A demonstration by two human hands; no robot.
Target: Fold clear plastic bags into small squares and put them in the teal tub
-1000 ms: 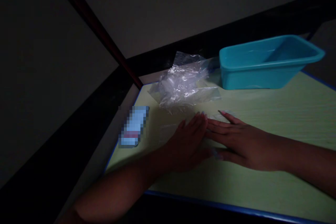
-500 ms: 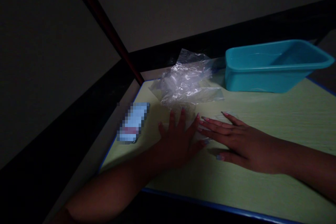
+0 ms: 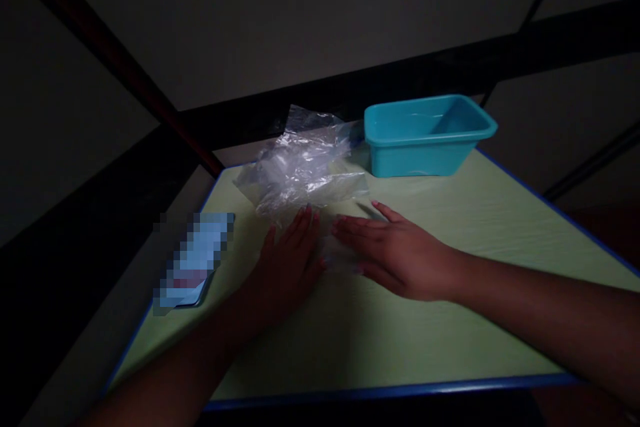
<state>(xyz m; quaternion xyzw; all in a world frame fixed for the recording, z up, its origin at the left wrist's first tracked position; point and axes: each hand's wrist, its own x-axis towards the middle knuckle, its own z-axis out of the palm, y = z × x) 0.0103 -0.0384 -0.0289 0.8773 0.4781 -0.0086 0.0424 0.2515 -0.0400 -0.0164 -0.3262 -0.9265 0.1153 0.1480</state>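
Observation:
My left hand (image 3: 290,257) rests low over the table with its fingers stretched toward the crumpled clear plastic bags (image 3: 305,167). Opposite it, my right hand (image 3: 395,250) has its fingers extended to the left, the tips somewhat blurred. A faint sheet of clear plastic (image 3: 340,253) seems to lie flat between the two hands, at their fingertips; its outline is hard to make out. Neither hand grips anything that I can see.
A turquoise plastic bin (image 3: 420,157) stands at the back of the pale green table (image 3: 410,340), which has a blue edge. Toward the left edge lies a phone (image 3: 197,260) with a blurred screen. Dark walls border the left and back.
The view has swung to the right and shows more of the table. My left hand's spread fingers have drawn closer together. My right hand stays stretched out beside it.

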